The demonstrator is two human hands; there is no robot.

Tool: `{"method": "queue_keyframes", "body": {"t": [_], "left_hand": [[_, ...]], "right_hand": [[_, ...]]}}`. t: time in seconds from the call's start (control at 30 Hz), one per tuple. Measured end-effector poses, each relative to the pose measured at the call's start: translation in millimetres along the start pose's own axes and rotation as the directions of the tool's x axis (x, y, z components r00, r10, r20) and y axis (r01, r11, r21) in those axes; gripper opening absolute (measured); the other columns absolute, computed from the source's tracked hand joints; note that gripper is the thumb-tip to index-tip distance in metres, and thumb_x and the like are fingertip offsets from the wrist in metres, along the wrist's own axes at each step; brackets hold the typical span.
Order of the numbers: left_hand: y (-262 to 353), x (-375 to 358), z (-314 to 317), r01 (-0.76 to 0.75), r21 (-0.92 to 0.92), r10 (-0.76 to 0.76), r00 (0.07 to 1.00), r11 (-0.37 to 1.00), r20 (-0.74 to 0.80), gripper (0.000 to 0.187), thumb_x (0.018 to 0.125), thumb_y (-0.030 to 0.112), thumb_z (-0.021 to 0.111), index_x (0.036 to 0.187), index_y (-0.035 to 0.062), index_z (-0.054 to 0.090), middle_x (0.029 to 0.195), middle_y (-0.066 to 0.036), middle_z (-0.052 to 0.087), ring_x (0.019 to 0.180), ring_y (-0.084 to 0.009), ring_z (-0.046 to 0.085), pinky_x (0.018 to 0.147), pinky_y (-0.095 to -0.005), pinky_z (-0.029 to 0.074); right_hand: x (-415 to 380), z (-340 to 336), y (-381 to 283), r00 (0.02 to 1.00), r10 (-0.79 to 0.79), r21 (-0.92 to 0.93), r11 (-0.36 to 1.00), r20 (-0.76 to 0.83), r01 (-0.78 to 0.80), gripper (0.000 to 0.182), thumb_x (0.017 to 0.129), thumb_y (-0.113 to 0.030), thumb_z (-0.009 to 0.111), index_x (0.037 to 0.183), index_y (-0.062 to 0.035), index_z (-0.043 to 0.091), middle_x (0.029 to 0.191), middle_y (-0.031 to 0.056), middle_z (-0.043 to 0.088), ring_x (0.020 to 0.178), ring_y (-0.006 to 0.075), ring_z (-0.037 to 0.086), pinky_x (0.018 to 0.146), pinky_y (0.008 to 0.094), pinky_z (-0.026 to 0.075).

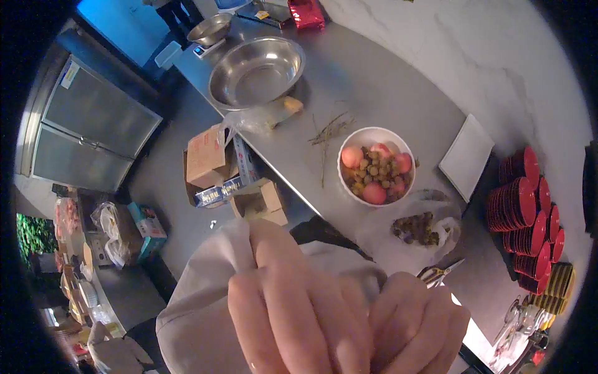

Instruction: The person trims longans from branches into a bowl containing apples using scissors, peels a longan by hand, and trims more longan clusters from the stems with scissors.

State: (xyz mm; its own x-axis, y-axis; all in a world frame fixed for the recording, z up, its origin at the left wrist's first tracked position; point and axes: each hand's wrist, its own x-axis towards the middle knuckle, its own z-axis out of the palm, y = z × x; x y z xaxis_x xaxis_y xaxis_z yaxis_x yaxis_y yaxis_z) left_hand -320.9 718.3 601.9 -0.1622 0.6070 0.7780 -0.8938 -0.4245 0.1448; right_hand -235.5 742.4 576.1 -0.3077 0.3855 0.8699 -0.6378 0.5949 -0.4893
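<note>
Commercial kitchen, by my view | steel-door fridge (93,134) | metal bowls, large one (257,73) | stacked red dishes (512,204)

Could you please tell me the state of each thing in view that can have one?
Left hand: fingers bent, grasp hidden
Right hand: fingers bent, grasp hidden
White bowl: upright, filled with fruit
Large steel basin: upright, uncovered
Plastic bag: open, dark fruit inside
Scale: display lit
Steel cabinet doors: shut
Red cups: nested in stacks

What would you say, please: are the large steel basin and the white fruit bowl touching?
Apart: the head view shows counter surface between basin and bowl.
</note>
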Motion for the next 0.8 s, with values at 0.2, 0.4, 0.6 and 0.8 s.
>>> {"method": "queue_keyframes", "body": {"t": [0.2, 0.4, 0.6, 0.8], "left_hand": [[-3, -34, -50, 0.094, 0.142, -0.075, 0.988, 0.985, -0.135, 0.013, 0.072, -0.001, 0.066, 0.081, -0.0017, 0.058, 0.077, -0.011, 0.059, 0.071, -0.0209, 0.059, 0.063, -0.0291, 0.048], [4, -129, -208, 0.744, 0.589, 0.003, 0.619, 0.316, -0.785, 0.013, 0.079, 0.004, 0.062, 0.089, -0.0020, 0.057, 0.084, -0.006, 0.061, 0.075, -0.0100, 0.057, 0.067, -0.0235, 0.047], [62, -206, -374, 0.740, 0.664, 0.092, 0.672, -0.103, -0.735, 0.020, 0.083, 0.009, 0.059, 0.096, -0.0053, 0.056, 0.087, -0.007, 0.061, 0.079, -0.0121, 0.057, 0.070, -0.0251, 0.046], [70, -264, -494, 0.659, 0.584, -0.324, 0.486, -0.474, -0.812, 0.052, 0.078, 0.023, 0.062, 0.115, -0.0088, 0.045, 0.102, -0.017, 0.058, 0.090, -0.0224, 0.056, 0.075, -0.0335, 0.046]], "right_hand": [[-36, -25, -5, 0.995, 0.081, -0.145, 0.987, 0.064, -0.071, 0.052, 0.067, -0.004, 0.073, 0.113, 0.0026, 0.050, 0.096, 0.0101, 0.059, 0.073, 0.0149, 0.056, 0.063, 0.0236, 0.043], [-205, -29, 13, 0.115, 0.656, 0.147, 0.330, -0.746, -0.932, 0.040, 0.075, -0.011, 0.065, 0.112, -0.0031, 0.054, 0.093, 0.0051, 0.060, 0.075, 0.0094, 0.054, 0.064, 0.0214, 0.043], [-316, 1, -39, -0.396, 0.357, 0.428, 0.010, -0.846, -0.904, 0.028, 0.077, -0.016, 0.063, 0.103, -0.0051, 0.060, 0.077, 0.0003, 0.061, 0.066, 0.0073, 0.054, 0.056, 0.0194, 0.039], [-320, -14, -33, -0.167, 0.121, 0.186, 0.165, -0.979, -0.969, 0.025, 0.080, -0.011, 0.059, 0.102, 0.0010, 0.059, 0.083, 0.0050, 0.061, 0.069, 0.0092, 0.056, 0.062, 0.0227, 0.045]]}}
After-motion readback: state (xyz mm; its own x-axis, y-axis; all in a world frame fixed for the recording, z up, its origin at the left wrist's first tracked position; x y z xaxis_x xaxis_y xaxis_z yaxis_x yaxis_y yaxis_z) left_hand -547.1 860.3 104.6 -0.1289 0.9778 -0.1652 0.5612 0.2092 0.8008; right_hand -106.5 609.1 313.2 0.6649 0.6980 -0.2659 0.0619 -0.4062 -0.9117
